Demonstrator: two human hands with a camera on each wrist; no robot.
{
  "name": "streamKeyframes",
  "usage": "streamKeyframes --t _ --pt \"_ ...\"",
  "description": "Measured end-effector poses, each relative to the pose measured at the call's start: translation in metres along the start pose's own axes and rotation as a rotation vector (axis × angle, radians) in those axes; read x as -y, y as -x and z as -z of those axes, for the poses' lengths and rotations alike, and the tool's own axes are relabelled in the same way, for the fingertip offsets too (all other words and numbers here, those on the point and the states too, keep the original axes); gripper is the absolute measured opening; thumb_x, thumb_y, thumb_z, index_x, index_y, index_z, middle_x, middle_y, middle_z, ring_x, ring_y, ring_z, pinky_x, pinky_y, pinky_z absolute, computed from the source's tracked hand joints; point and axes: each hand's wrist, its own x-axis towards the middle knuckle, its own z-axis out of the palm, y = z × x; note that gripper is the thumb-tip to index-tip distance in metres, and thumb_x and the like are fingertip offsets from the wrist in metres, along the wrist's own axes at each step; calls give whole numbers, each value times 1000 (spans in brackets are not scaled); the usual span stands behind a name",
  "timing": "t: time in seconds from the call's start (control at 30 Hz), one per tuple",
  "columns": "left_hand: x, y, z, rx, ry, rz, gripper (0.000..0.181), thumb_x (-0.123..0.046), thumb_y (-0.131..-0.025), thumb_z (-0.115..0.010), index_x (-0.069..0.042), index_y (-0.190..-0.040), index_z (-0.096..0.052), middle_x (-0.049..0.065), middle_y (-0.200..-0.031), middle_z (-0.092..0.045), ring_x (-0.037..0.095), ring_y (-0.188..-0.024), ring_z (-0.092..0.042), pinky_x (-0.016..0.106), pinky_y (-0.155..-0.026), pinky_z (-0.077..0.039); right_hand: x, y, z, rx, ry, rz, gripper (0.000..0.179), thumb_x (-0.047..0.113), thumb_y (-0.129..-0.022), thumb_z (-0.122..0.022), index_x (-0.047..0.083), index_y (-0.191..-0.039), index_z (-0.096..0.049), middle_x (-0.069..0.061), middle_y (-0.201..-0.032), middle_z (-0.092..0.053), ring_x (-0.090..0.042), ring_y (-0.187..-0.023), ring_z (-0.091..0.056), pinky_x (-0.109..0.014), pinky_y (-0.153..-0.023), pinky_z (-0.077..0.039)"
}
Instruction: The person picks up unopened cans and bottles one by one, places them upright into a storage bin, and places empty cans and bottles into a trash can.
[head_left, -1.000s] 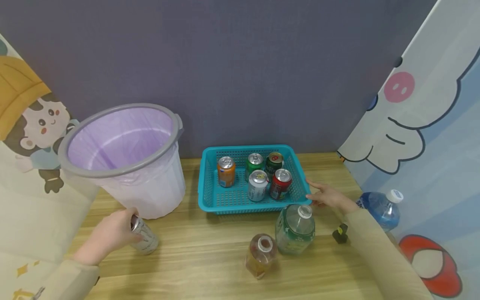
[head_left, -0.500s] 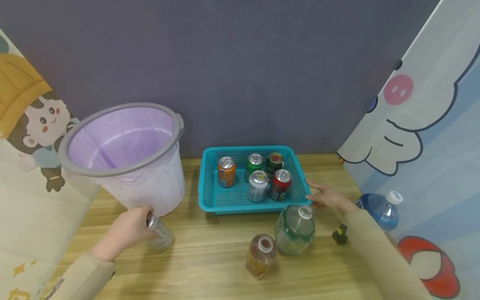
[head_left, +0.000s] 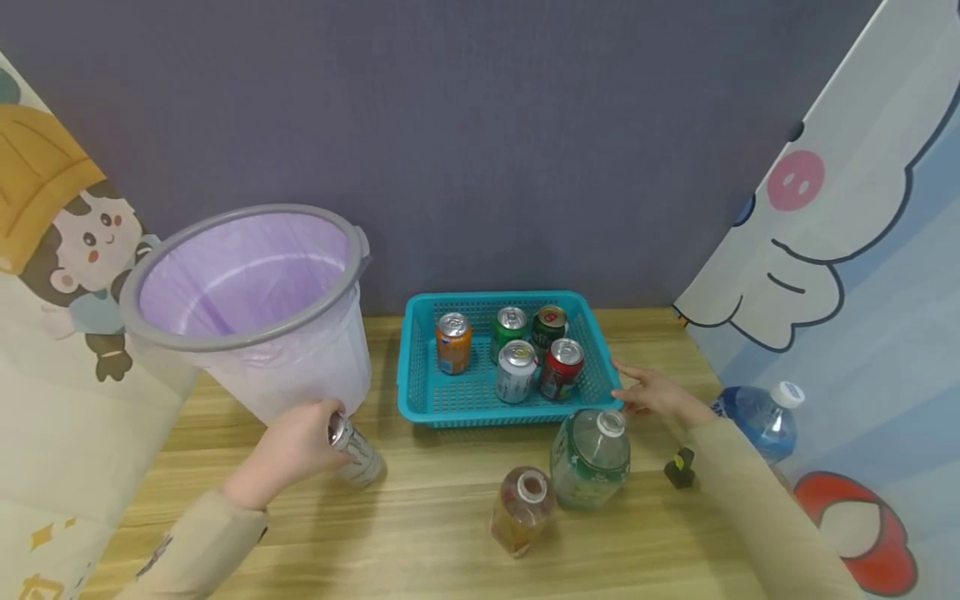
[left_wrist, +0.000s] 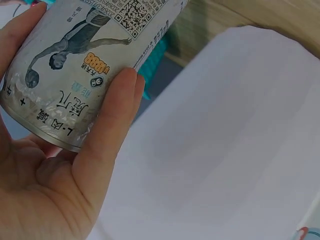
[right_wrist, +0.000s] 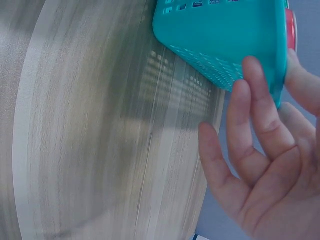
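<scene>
White can [head_left: 360,458], tilted, its top end in the left-hand grip [head_left: 296,450], curled around it

The can [left_wrist: 65,75] is whitish, printed with a dark figure and orange digits. The basket [head_left: 465,418] is teal, the bin liner [head_left: 247,275] lilac

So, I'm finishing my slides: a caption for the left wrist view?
Left fingers grip a can printed with a QR code, white bin alongside.
</scene>
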Motion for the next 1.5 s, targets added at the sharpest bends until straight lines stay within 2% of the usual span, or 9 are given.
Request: streamKeyframes --t 0.37,0.7,0.97,1.23,1.5 --pt "-17 -11 -1 -21 -12 -52 52 -18 -56 -84 2 -99 -63 6 -81 -64 19 -70 -59 37 -63 -50 -2 -1 1 9 -16 1 79 31 -94 -59 9 -151 -10 -3 -85 -69 -24 -82 -66 -46 -82 -53" --pt "-40 -15 6 6 17 -59 50 -18 -58 -86 -1 -98 -63 4 -81 -62 15 -68 -58 31 -59 -49 -5 -2 0 -1 -30 -2 78 31 -94 -59 10 -151 -10 -8 -86 -69 -17 -76 -64 -47 -82 -52" --pt "-54 -17 13 -38 51 -78 51 -17 -56 -86 -2 -98 -63 2 -80 -62 13 -66 -56 29 -58 -47 -2 -1 -1 3 -23 -4 78 31 -94 -58 10 -152 -10 -4 -82 -69 -15 -76 -63 -47 -82 -52" --pt "-62 -15 20 -59 61 -123 52 -17 -56 -86 -3 -100 -63 1 -80 -63 11 -67 -56 28 -59 -47 0 1 0 5 -27 -4 78 33 -94 -58 12 -152 -10 -6 -89 -70 -28 -89 -64 -47 -85 -52" --pt "-69 -17 21 -76 80 -130 52 -20 -57 -87 -5 -100 -64 0 -82 -64 11 -69 -56 28 -62 -47 -2 0 -1 2 -26 11 80 33 -93 -59 11 -152 -9 -8 -86 -69 -25 -83 -64 -43 -80 -53"
